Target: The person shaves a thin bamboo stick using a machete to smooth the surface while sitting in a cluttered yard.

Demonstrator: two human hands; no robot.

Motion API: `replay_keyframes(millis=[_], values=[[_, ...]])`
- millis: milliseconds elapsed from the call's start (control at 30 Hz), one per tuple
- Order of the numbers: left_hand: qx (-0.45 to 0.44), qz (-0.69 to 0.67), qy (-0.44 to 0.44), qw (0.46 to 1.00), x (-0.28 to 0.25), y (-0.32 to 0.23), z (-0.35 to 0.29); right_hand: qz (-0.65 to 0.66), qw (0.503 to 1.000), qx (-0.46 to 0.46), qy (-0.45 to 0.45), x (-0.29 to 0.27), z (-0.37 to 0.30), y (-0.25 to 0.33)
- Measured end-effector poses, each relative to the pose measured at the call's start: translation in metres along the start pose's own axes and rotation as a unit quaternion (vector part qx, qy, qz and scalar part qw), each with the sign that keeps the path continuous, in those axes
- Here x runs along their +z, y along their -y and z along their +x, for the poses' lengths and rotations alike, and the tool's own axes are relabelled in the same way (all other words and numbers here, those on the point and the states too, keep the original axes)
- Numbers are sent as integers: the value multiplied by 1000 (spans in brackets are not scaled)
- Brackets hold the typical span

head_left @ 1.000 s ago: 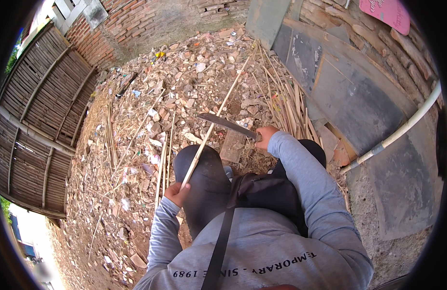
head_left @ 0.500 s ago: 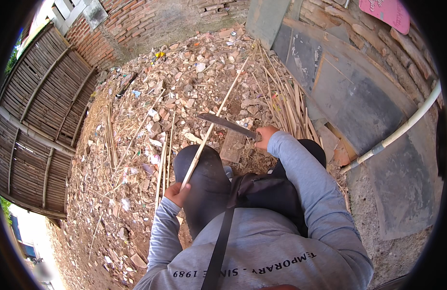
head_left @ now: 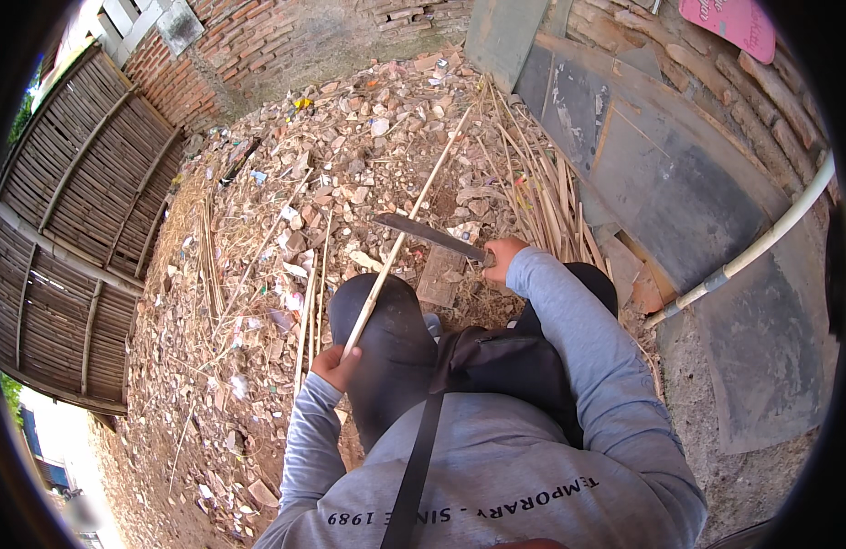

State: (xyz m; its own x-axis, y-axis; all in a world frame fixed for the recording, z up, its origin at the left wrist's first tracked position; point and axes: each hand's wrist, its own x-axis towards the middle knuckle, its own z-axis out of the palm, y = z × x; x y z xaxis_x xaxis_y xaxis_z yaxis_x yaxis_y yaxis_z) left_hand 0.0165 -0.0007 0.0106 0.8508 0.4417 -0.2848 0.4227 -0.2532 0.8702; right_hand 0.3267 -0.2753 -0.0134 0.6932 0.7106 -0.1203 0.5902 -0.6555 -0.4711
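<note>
My left hand (head_left: 334, 368) is closed round the near end of a long, pale bamboo strip (head_left: 421, 199). The strip slants up and away over my left knee, and its far end reaches the rubble near the stacked strips. In my right hand (head_left: 505, 260) is the handle of a machete (head_left: 432, 235). Its dark, broad blade points left and lies across the bamboo strip just beyond my knee. From this angle I cannot tell how deep the edge sits in the strip. Part of the handle is hidden by my fingers.
Several split bamboo strips (head_left: 542, 197) lie fanned out at the right; more strips (head_left: 311, 302) lie beside my left knee. Broken brick and stones cover the ground. A woven bamboo panel (head_left: 75, 210) stands left, grey sheets (head_left: 670, 183) lean right, and a pale pole (head_left: 761, 247) crosses them.
</note>
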Motion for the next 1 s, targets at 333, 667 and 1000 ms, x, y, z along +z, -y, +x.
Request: replay_keyframes(millis=[333,667,1000], values=[[2,13,4,1000,0,2,2,2,1000,8,12,-2,-1,0],[13,21,-1,1000,1,-4,-1,-1,1000,12,3,-2,-2,2],[-19,-19,23,999,-4,1,3,13,1000,12,1,-3,-4,4]])
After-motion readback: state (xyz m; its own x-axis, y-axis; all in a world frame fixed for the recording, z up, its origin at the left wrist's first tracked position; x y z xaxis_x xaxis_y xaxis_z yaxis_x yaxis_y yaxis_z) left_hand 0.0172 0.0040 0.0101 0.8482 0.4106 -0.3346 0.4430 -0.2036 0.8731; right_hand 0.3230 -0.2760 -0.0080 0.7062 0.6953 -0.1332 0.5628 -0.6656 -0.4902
